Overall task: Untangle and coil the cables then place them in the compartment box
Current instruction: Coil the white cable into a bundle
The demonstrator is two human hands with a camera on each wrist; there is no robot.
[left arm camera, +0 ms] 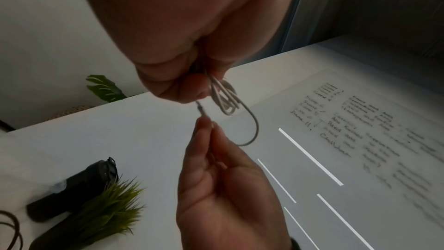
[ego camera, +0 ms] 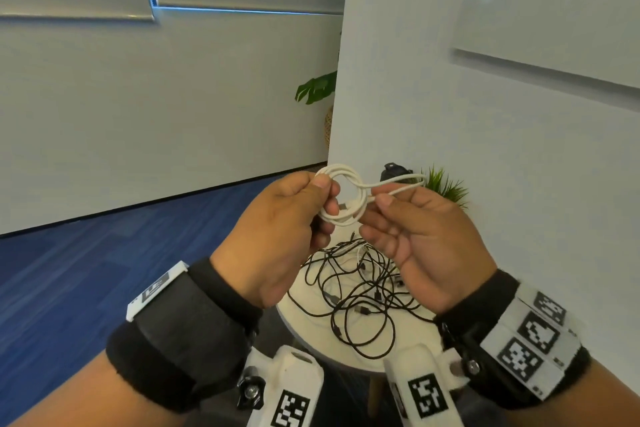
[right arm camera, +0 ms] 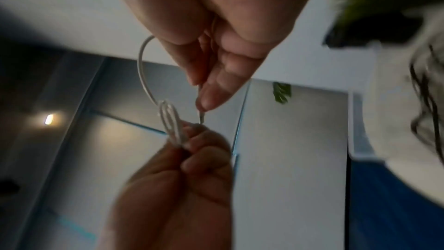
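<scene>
Pinching white cable [ego camera: 341, 196] coil, left hand [ego camera: 277, 236]; right hand [ego camera: 420, 239] grip grasping its end; whiteboard writing [left arm camera: 355, 130] unreadable.

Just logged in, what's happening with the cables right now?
A person is coiling a thin white cable in the air above a small round white table. The left hand pinches the finished loops together, while the right hand pinches the loose tail near its plug end, with one open loop left to wind. A tangle of thin black cables lies on the table, not yet sorted. No compartment box is in view.
</scene>
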